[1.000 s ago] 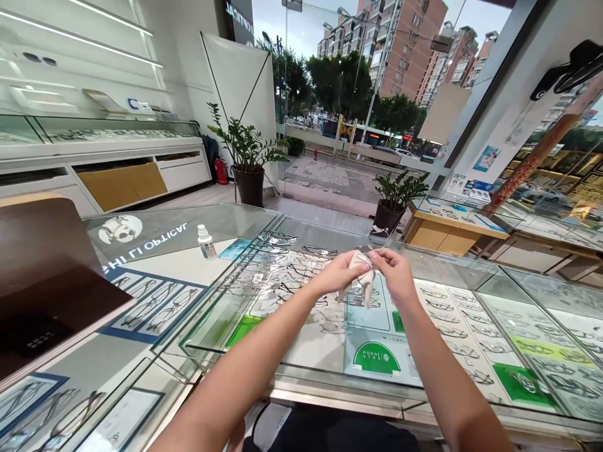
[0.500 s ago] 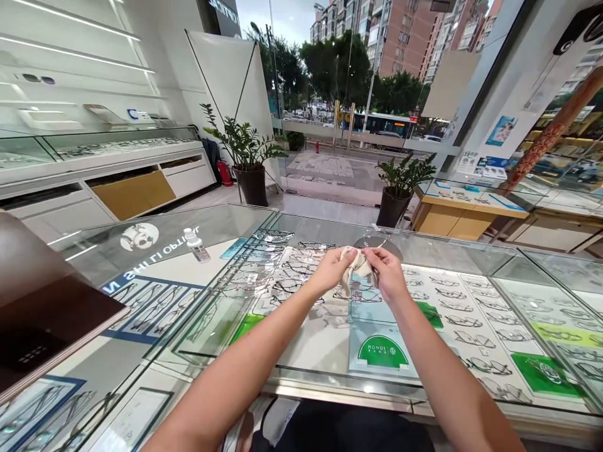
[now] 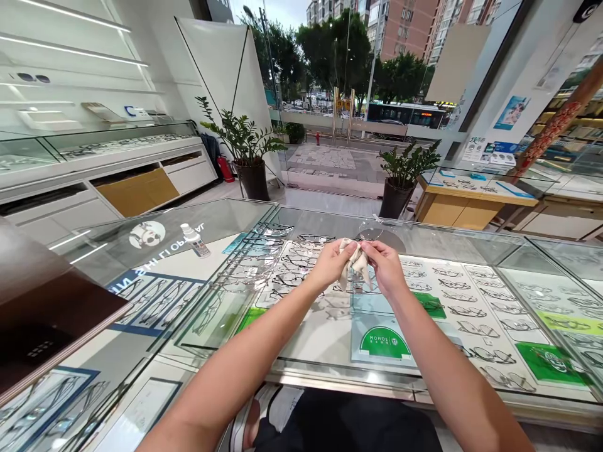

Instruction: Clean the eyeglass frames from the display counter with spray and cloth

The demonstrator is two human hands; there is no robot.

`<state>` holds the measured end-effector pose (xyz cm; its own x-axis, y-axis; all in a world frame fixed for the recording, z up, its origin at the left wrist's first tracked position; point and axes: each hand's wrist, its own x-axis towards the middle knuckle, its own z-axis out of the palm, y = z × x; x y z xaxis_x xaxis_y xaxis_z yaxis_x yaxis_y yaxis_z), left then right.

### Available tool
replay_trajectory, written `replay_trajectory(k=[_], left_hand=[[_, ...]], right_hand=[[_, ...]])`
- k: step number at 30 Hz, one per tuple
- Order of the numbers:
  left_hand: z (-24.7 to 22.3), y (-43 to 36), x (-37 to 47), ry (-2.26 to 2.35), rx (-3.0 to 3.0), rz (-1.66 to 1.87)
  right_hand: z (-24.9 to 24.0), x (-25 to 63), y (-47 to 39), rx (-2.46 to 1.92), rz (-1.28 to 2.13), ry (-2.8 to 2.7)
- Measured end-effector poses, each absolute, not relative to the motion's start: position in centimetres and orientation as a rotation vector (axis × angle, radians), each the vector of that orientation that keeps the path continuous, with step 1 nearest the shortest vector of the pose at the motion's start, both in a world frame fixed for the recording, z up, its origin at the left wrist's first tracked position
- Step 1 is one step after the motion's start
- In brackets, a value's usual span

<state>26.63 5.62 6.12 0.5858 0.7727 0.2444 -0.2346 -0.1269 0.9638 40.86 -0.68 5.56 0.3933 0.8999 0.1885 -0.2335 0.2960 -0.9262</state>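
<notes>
Both of my hands meet above the glass display case (image 3: 330, 370), pinching one cream cloth (image 3: 357, 267) between them. My left hand (image 3: 332, 260) is closed on the cloth's left side, thumb on top. Its right side is gripped by the fingers of my right hand (image 3: 387, 267). The cloth hangs bunched, its lower corners loose. Whether it is folded around something small, I cannot make out. Under the glass, several eyeglass frames (image 3: 464, 311) lie in rows, with a green and grey card (image 3: 385, 342) below my hands.
A white spray bottle (image 3: 195, 242) stands on the glass at the left. A dark brown panel (image 3: 51, 301) juts in from the left edge. Beyond the case are two potted plants (image 3: 252, 172), a fire extinguisher (image 3: 225, 168) and a wooden display table (image 3: 471, 198).
The view has shifted slightly. My hands stay together on the cloth, with small finger movements, and the cloth's hanging folds have changed shape. The bus outside has moved right.
</notes>
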Motion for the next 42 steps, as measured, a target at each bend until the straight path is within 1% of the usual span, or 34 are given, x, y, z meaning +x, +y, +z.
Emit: replay_trajectory(k=[9, 17, 27, 33, 42], left_hand=[[6.1, 5.9, 26.3, 0.455, 1.555, 0.858], [5.8, 5.7, 26.7, 0.542, 1.522, 0.979], [6.2, 5.9, 26.4, 0.434, 1.568, 0.887], [6.2, 5.4, 26.7, 0.488, 1.491, 0.947], [5.9, 5.2, 26.9, 0.498, 1.472, 0.937]], right_hand=[[5.7, 40.8, -0.5, -1.011, 0.881, -0.731], [5.7, 40.1, -0.8, -0.985, 0.884, -0.825], [5.8, 41.3, -0.6, -0.979, 0.881, -0.791], [6.2, 40.8, -1.1, -0.983, 0.854, -0.902], [6.7, 41.3, -1.2, -1.013, 0.830, -0.868]])
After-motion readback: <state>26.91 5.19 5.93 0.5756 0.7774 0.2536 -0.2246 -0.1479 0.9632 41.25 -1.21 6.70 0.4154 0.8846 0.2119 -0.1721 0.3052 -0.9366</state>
